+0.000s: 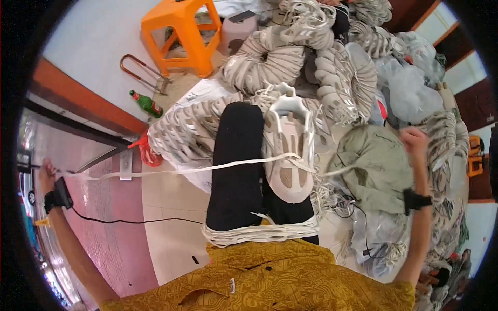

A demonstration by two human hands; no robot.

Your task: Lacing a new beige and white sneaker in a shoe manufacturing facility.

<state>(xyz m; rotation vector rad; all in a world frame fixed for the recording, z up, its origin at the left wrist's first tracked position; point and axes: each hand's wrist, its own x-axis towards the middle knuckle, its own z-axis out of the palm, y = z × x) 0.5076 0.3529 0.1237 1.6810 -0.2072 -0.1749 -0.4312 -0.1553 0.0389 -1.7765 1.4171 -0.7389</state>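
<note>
A beige and white shoe upper [293, 181] lies toe toward me on my right thigh. One long white shoelace [207, 168] runs through the eyelets nearest its toe. My left hand [47, 170], far out to the left, is closed on one end of that lace and holds it taut across my left thigh. Raised at the right, my right hand [414, 140] forms a fist; the lace's other half runs toward it and blurs over the green cloth. A bundle of white laces [259, 234] rests across my lap.
Coiled stacks of shoe uppers [264, 62] crowd the floor ahead and right. An orange stool [181, 36] and a green bottle [146, 103] stand at the far left. A green cloth [373, 160] lies right of my knees. Black cables [135, 222] hang from both wrist straps.
</note>
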